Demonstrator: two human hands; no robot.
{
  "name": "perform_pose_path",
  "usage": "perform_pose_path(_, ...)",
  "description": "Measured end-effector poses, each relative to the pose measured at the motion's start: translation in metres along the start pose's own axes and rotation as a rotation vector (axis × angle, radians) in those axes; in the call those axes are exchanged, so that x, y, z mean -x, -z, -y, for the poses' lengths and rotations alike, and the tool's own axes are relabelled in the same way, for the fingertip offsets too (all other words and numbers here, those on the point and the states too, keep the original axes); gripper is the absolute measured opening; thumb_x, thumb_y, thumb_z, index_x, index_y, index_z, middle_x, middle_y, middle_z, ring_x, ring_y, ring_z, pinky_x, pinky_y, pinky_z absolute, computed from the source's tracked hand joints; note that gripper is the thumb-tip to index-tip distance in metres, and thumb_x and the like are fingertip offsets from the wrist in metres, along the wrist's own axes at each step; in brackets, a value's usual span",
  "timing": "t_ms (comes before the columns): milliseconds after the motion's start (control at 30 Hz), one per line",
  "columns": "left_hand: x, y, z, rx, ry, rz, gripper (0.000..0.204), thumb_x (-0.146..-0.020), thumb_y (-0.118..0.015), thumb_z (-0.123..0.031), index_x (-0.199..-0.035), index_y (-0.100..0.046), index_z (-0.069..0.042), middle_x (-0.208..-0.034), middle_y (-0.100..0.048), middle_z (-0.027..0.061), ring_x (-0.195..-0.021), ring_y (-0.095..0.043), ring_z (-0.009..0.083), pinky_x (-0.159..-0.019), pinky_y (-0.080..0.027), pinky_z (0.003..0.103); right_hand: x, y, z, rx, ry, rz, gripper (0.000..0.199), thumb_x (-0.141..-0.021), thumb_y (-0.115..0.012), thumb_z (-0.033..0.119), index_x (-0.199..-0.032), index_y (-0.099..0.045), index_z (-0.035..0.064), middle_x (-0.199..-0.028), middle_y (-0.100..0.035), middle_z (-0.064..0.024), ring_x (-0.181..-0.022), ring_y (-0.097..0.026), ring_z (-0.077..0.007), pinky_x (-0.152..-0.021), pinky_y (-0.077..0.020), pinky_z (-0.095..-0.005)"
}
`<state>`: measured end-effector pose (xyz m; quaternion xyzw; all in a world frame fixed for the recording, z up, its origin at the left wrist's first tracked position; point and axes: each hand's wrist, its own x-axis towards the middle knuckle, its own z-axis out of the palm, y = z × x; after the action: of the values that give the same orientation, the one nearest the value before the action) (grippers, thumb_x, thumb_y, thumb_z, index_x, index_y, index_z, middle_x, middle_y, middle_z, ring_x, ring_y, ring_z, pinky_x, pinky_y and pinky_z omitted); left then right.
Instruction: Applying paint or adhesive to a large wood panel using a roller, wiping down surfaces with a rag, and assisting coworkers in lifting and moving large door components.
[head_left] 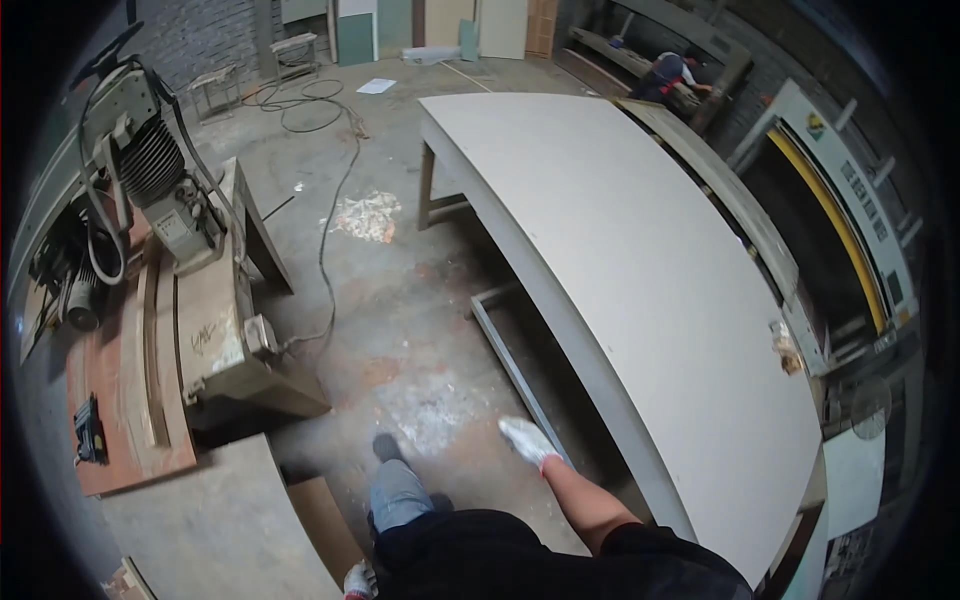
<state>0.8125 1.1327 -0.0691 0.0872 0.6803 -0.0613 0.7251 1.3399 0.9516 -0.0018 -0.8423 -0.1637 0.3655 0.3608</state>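
My right hand (pixel 527 440), in a white glove with a red cuff, hangs in the air over the floor, left of a long pale panel (pixel 640 240) on a metal-framed bench. Its fingers look stretched out and nothing shows in them. At the lower edge, my left hand (pixel 360 580), also gloved, is only partly seen beside a brown board edge (pixel 325 525) and a grey tabletop (pixel 225 525). Its fingers are too hidden to tell how they are held.
A machine with a ribbed motor (pixel 155 155) stands on a workbench at left; a black nail gun (pixel 90 430) lies nearby. A cable (pixel 335 240) trails across the floor past scraps (pixel 367 217). A press with a yellow bar (pixel 830 200) and a crouching person (pixel 670 78) are at right.
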Motion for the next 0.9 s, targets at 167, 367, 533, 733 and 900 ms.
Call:
perform_pose_path(167,0.006,-0.077,-0.171,-0.022,-0.125,-0.026,0.037,-0.101,-0.058,-0.044,-0.103,-0.068,-0.009,-0.095,-0.067,0.0054,-0.086,-0.061,0.0183,-0.072,-0.052,0.037,-0.199,0.003,0.200,-0.240,0.154,0.000,0.053,-0.103,-0.063,0.034,-0.141,-0.057,-0.0028,-0.148,-0.058,-0.0141,-0.136,-0.054,-0.0227,-0.115,-0.0394,-0.0325)
perform_pose_path(367,0.018,-0.195,-0.377,-0.147,-0.232,-0.033,0.036,-0.101,-0.058,-0.044,-0.106,-0.067,-0.009,-0.096,-0.067,0.0055,-0.085,-0.061,0.0188,-0.072,-0.052,0.037,-0.336,0.014,0.313,-0.202,0.042,0.122,0.056,-0.101,-0.064,0.034,-0.141,-0.057,-0.0048,-0.146,-0.058,-0.0182,-0.137,-0.053,-0.0259,-0.117,-0.0371,-0.0337)
perform_pose_path(533,-0.004,-0.324,-0.578,-0.376,-0.309,0.003,0.036,-0.101,-0.058,-0.043,-0.109,-0.067,-0.010,-0.097,-0.067,0.0056,-0.084,-0.061,0.0191,-0.071,-0.052,0.037,-0.468,0.046,0.388,-0.276,0.016,0.034,0.053,-0.103,-0.062,0.033,-0.141,-0.058,-0.0038,-0.144,-0.060,-0.0166,-0.135,-0.055,-0.0245,-0.115,-0.0392,-0.0333)
perform_pose_path(733,-0.039,-0.516,-0.792,-0.590,-0.426,0.077,0.036,-0.101,-0.058,-0.043,-0.112,-0.066,-0.010,-0.098,-0.067,0.0057,-0.083,-0.061,0.0195,-0.071,-0.052,0.038,-0.657,0.095,0.501,-0.264,0.138,-0.004,0.048,-0.102,-0.060,0.033,-0.136,-0.063,-0.0001,-0.140,-0.063,-0.0170,-0.133,-0.057,-0.0276,-0.115,-0.0396,-0.0350)
perform_pose_path(900,-0.045,-0.616,-0.968,-0.809,-0.500,0.117,0.036,-0.100,-0.058,-0.042,-0.115,-0.066,-0.010,-0.099,-0.067,0.0058,-0.082,-0.061,0.0199,-0.070,-0.052,0.038,-0.833,0.170,0.709,-0.332,0.306,0.050,0.049,-0.102,-0.059,0.033,-0.135,-0.062,-0.0024,-0.139,-0.064,-0.0183,-0.131,-0.059,-0.0267,-0.112,-0.0411,-0.0330)
